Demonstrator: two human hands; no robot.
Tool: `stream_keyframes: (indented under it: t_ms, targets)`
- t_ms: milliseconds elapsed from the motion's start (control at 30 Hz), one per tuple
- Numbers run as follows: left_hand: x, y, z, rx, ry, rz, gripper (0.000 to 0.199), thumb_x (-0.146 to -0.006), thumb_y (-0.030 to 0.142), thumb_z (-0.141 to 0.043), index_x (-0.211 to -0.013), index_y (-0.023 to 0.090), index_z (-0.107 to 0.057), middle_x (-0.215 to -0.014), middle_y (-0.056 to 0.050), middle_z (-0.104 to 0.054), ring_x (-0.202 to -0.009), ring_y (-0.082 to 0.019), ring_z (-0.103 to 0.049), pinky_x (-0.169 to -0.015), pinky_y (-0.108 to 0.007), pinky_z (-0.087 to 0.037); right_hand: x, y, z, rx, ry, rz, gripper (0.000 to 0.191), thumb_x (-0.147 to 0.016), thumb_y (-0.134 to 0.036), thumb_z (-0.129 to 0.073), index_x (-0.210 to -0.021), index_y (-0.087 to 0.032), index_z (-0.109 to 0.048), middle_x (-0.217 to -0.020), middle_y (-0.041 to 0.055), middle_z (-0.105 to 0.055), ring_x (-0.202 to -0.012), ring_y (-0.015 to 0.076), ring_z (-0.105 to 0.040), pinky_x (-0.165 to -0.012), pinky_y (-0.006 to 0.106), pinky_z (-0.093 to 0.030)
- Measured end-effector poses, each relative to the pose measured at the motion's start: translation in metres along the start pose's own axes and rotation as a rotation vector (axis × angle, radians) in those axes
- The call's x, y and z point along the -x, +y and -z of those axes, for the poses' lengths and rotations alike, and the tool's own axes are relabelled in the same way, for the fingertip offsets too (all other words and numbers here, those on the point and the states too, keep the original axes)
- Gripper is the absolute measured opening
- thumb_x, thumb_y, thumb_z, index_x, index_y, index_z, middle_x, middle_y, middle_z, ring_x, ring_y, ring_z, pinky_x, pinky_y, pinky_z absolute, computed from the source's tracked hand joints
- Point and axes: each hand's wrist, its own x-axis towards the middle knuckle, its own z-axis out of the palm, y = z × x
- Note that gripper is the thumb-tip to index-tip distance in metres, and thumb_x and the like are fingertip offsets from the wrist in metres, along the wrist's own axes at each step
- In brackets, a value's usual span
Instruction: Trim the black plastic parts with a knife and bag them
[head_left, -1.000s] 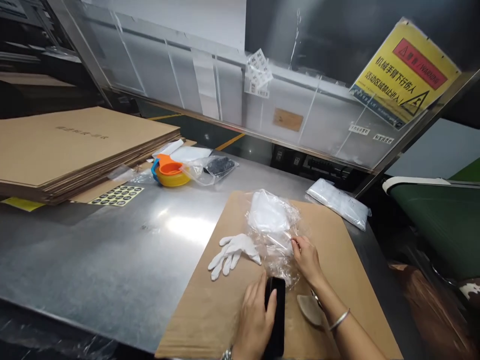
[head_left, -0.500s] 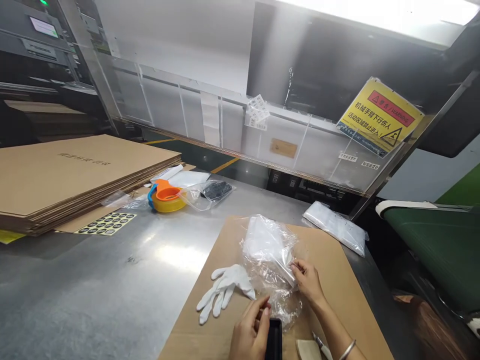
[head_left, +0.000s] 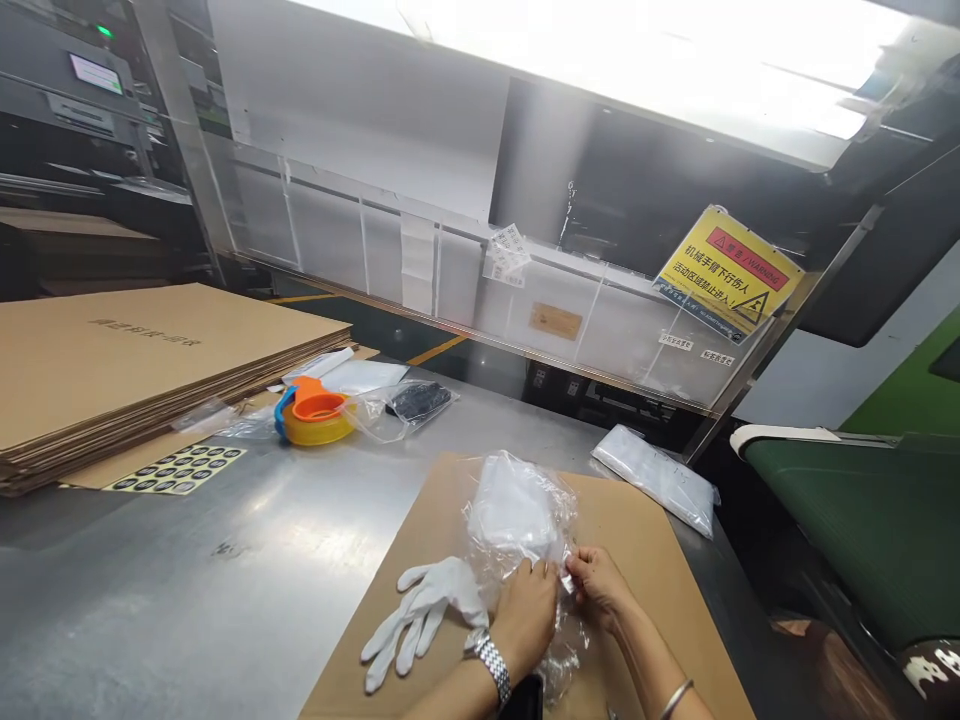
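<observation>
A clear plastic bag (head_left: 514, 505) with white contents lies crumpled on the cardboard sheet (head_left: 630, 520). My right hand (head_left: 598, 585) pinches the bag's near right edge between thumb and fingers. Right beside it, my left hand (head_left: 529, 610) is closed at the same edge, its curled fingers on the film and the tips partly hidden. A white glove (head_left: 431, 610) lies flat to the left of my left wrist. Below that wrist, part of a black object (head_left: 525, 697) shows at the bottom edge.
Stacked cardboard (head_left: 165, 365) stands at the left, with a sticker sheet (head_left: 180, 470) before it. A tape dispenser (head_left: 319, 415) and a bag with a dark item (head_left: 416, 402) sit behind. At right are a white packet (head_left: 656, 478), a green conveyor (head_left: 840, 490) and a warning sign (head_left: 727, 275).
My left hand has moved up and forward from beside the black object to the bag, next to my right hand. The view has tilted up slightly; the knife and tan pad have left view.
</observation>
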Motion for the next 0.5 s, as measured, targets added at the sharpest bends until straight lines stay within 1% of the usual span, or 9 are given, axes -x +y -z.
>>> stream_keyframes:
  t_ms: [67,133,200,267,333,400,433,500]
  targets:
    - [0.0,0.0,0.002,-0.056,-0.026,-0.003,0.039,-0.076,0.004,-0.038,-0.109,0.005,-0.06,-0.102,-0.021,-0.062,-0.094,-0.032,-0.053,-0.077,-0.044,-0.04,-0.001,-0.002,0.004,-0.034,0.019,-0.005,0.029,-0.088,-0.032,-0.053,-0.112,-0.015,-0.054,-0.11,0.0061,-0.058,-0.09,0.0176,-0.06,-0.075,0.037,-0.051]
    - [-0.001,0.001,0.004,-0.101,-0.05,-0.01,0.035,-0.074,0.004,-0.041,-0.098,0.003,-0.065,-0.099,-0.024,-0.062,-0.093,-0.034,-0.053,-0.076,-0.045,-0.039,0.0,-0.006,0.01,-0.072,0.028,0.011,0.028,-0.088,-0.032,-0.053,-0.111,-0.015,-0.054,-0.108,0.0058,-0.058,-0.088,0.0169,-0.06,-0.074,0.036,-0.051]
    - [-0.003,0.0,0.007,-0.132,-0.064,-0.015,0.031,-0.073,0.004,-0.042,-0.088,0.002,-0.069,-0.095,-0.026,-0.063,-0.093,-0.035,-0.053,-0.078,-0.047,-0.037,0.003,-0.01,0.015,-0.115,0.025,0.036,0.025,-0.089,-0.031,-0.053,-0.108,-0.014,-0.055,-0.102,0.0048,-0.06,-0.082,0.0148,-0.061,-0.07,0.033,-0.052]
    - [-0.004,-0.001,0.008,-0.144,-0.065,-0.015,0.03,-0.072,0.003,-0.043,-0.085,0.003,-0.07,-0.095,-0.026,-0.063,-0.094,-0.035,-0.053,-0.079,-0.047,-0.035,0.008,-0.014,0.019,-0.161,0.024,0.074,0.022,-0.089,-0.031,-0.053,-0.101,-0.013,-0.057,-0.093,0.0028,-0.061,-0.074,0.012,-0.06,-0.064,0.029,-0.052]
    - [-0.006,-0.002,0.007,-0.134,-0.058,-0.011,0.029,-0.071,0.003,-0.044,-0.082,0.005,-0.071,-0.092,-0.025,-0.063,-0.093,-0.034,-0.053,-0.079,-0.047,-0.033,0.013,-0.019,0.022,-0.209,0.035,0.13,0.019,-0.089,-0.03,-0.053,-0.093,-0.013,-0.058,-0.084,0.0003,-0.061,-0.066,0.0096,-0.059,-0.059,0.025,-0.05]
    - [-0.006,-0.004,0.006,-0.101,-0.044,-0.005,0.027,-0.069,0.003,-0.045,-0.078,0.007,-0.071,-0.09,-0.025,-0.063,-0.093,-0.034,-0.052,-0.08,-0.047,-0.032,0.019,-0.024,0.026,-0.255,0.072,0.205,0.019,-0.089,-0.03,-0.053,-0.085,-0.012,-0.058,-0.076,-0.0018,-0.059,-0.06,0.0078,-0.056,-0.055,0.023,-0.048]
    - [-0.006,-0.006,0.005,-0.074,-0.034,-0.001,0.025,-0.068,0.003,-0.046,-0.075,0.007,-0.07,-0.089,-0.025,-0.063,-0.093,-0.035,-0.052,-0.08,-0.048,-0.032,0.021,-0.027,0.028,-0.275,0.101,0.246,0.021,-0.087,-0.032,-0.055,-0.08,-0.013,-0.057,-0.072,-0.0029,-0.058,-0.057,0.0072,-0.054,-0.053,0.022,-0.046]
    - [-0.007,-0.008,0.004,0.003,-0.009,0.007,0.022,-0.066,0.003,-0.049,-0.072,0.007,-0.069,-0.086,-0.025,-0.063,-0.093,-0.036,-0.051,-0.081,-0.05,-0.032,0.026,-0.035,0.035,-0.301,0.171,0.329,0.029,-0.082,-0.041,-0.059,-0.071,-0.014,-0.055,-0.064,-0.0046,-0.054,-0.052,0.0068,-0.05,-0.05,0.02,-0.042]
